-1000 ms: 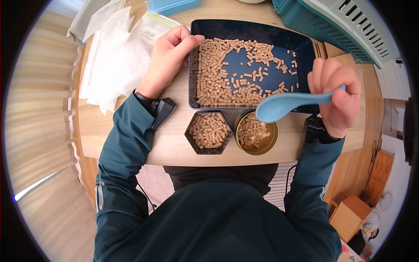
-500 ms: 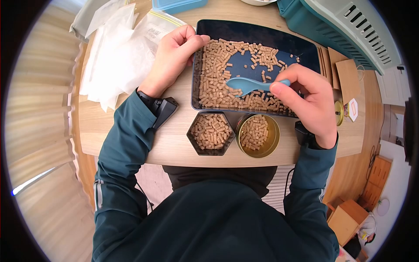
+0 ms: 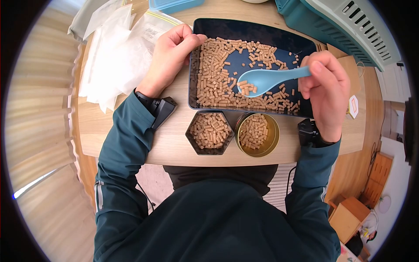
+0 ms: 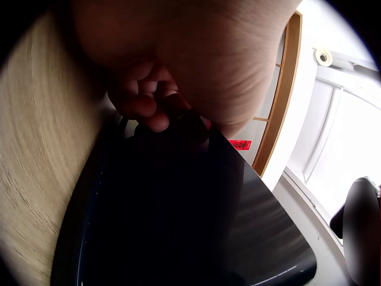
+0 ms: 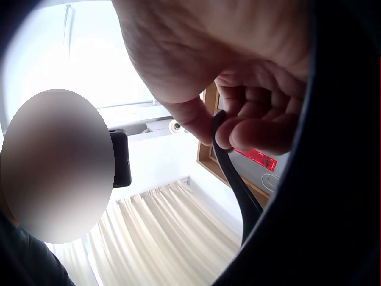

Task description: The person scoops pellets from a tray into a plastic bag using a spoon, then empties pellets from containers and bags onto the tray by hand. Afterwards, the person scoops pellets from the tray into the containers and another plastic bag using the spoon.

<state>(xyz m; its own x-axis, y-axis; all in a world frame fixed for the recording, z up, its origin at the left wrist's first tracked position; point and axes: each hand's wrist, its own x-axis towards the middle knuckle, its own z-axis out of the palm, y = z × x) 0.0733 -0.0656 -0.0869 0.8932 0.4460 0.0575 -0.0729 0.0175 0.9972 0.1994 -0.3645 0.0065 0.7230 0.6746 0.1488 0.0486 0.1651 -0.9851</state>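
My left hand (image 3: pixel 170 54) grips the left rim of a dark blue tray (image 3: pixel 253 28), thumb on top. The left wrist view has its curled fingers (image 4: pixel 158 121) against the tray's outer wall (image 4: pixel 161 202). Light brown pellets (image 3: pixel 209 74) cover much of the tray floor, thickest at the left and near sides. Over the tray, my right hand (image 3: pixel 329 83) pinches the handle of a blue spoon (image 3: pixel 275 77), and a few pellets lie in its bowl. In the right wrist view the spoon (image 5: pixel 235 185) appears dark, held between thumb and fingers.
Against the tray's near side stand a black hexagonal container (image 3: pixel 208 152) full of pellets and a round gold tin (image 3: pixel 271 137) partly filled with them. Clear plastic bags (image 3: pixel 115 65) lie left. A teal and grey pet carrier (image 3: pixel 331 35) stands back right, a blue box (image 3: pixel 174 4) at the back.
The spoon was tipped over the round tin, then came down into the tray's pellets. Now it is raised above the tray with pellets in its bowl. My left hand stays on the rim.
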